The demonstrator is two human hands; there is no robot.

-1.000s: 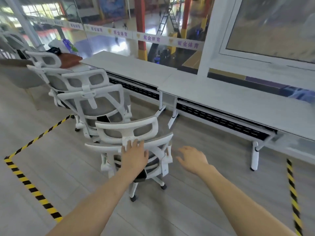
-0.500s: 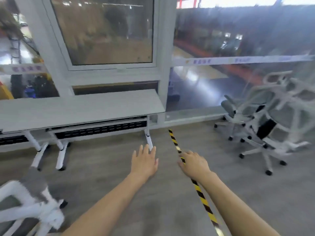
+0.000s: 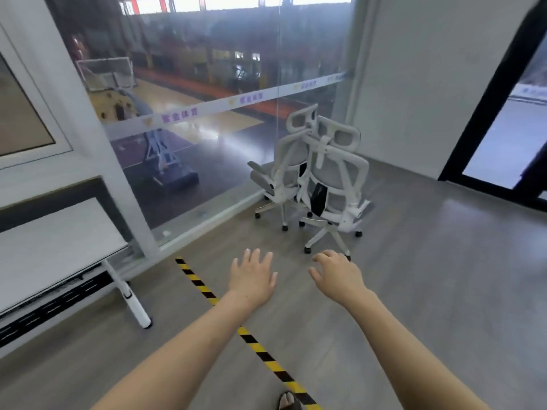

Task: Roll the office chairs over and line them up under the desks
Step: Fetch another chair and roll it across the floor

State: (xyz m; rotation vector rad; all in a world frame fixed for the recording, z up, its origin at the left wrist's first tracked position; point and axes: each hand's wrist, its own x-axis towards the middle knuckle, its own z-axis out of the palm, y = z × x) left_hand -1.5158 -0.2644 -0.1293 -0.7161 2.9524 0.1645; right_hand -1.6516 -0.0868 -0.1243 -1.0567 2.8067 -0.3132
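Note:
Two white office chairs with grey mesh backs stand close together by the glass wall: the nearer chair (image 3: 333, 184) shows me its back, the farther chair (image 3: 282, 170) sits just behind and left of it. My left hand (image 3: 253, 278) and my right hand (image 3: 337, 273) are stretched out in front of me, fingers apart, holding nothing, a short way in front of the nearer chair's wheeled base. The end of a white desk (image 3: 56, 241) with a slanted white leg (image 3: 133, 297) is at the left edge.
A yellow-and-black tape line (image 3: 251, 340) runs across the grey floor from the glass wall (image 3: 207, 128) toward my sandalled foot (image 3: 288, 402). A dark doorway (image 3: 503, 143) is at the right. Open floor lies between me and the chairs.
My left hand let go of the chair at the desks. The view has swung right, away from the row of chairs, toward two chairs by the glass wall, which are now nearer.

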